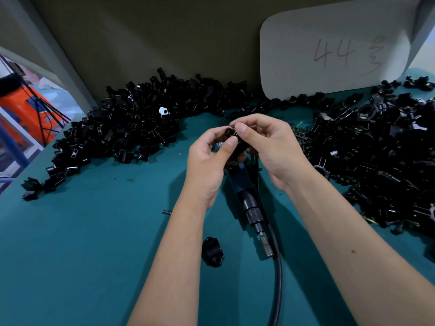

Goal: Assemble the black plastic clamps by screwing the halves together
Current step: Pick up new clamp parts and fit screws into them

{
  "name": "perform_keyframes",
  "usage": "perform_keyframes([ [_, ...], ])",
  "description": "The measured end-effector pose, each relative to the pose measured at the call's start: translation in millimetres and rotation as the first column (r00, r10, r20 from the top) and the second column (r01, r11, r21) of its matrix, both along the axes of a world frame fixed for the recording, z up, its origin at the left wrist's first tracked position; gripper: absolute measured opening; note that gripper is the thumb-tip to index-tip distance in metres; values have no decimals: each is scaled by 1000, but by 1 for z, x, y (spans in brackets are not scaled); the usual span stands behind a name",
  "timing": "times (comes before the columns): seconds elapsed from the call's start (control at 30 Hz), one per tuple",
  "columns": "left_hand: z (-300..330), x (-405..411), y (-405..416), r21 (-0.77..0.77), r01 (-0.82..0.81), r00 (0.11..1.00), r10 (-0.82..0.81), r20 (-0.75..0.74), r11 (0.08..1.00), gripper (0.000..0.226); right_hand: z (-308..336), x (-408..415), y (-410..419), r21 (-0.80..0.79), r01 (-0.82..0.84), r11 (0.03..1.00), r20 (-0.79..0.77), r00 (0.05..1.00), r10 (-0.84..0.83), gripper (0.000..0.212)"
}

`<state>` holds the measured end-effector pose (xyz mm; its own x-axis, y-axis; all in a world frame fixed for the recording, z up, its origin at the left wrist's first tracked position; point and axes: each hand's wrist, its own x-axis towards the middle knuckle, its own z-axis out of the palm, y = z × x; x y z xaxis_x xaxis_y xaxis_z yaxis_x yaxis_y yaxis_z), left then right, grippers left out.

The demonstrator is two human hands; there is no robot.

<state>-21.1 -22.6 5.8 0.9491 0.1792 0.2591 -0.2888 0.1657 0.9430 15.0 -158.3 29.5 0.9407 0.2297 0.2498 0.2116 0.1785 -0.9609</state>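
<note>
A teal tabletop [94, 243] seen from above, with two bare forearms reaching in from the bottom edge. At far left, a large heap of loose black clamp halves [131, 123] lies against the back wall. A single small screw [166, 212] lies on the tabletop just left of the left forearm. The left hand [207, 161] is curled, thumb and fingers pinching a small black clamp piece [231, 135] held up at the centre. Below, between the forearms, one clamp half [213, 254] lies alone beside an electric screwdriver [253, 205], its bit pointing toward the viewer and its black cable [279, 278] trailing down. The right hand [268, 142] is also curled, its thumb and forefinger gripping the same clamp piece from the other side. Behind it stands a white card [334, 50] handwritten "44". At far right lies a second pile of black clamps [381, 156].
</note>
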Motion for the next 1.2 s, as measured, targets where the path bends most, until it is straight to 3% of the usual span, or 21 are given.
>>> perform_keyframes([
  [0.1, 1, -1, 4, 4, 17, 1000, -17, 27, 1000, 19, 2, -2, 0, 10, 17, 1000, -42, 999, -16, 11],
  [0.37, 2, -2, 6, 140, -13, 999, 7, 47, 990, 23, -4, -2, 12, 34, 161, 986, -27, 987, -160, 48],
  [0.47, 2, -2, 10, 152, -56, 998, 51, 37, 987, 25, -6, 1, 8, -46, 134, 990, 63, 989, -131, 39],
  [0.6, 2, -2, 16, 86, -62, 998, 62, 14, 994, 25, -6, 1, 3, 17, -22, 1000, 57, 998, 21, 12],
  [0.73, 4, -3, 13, 54, -35, 999, 34, 22, 998, 25, -5, 3, 4, -1, 59, 998, 85, 995, -58, 13],
  [0.87, 4, -3, 9, 72, -52, 998, 51, 20, 996, 27, -8, 3, 9, -14, 163, 987, 75, 984, -161, 26],
  [1.0, 5, -4, 14, 142, -92, 996, 92, 8, 986, 31, -9, 2, 13, -99, 236, 967, 114, 968, -225, 38],
  [1.1, 5, -3, 12, 125, -148, 988, 153, -35, 981, 21, -10, 2, 16, -187, 304, 934, 113, 951, -287, 48],
  [1.2, 4, -1, 13, -8, -265, 947, 259, -192, 964, 9, -13, 0, 16, -483, 353, 801, 163, 935, -314, 45],
])
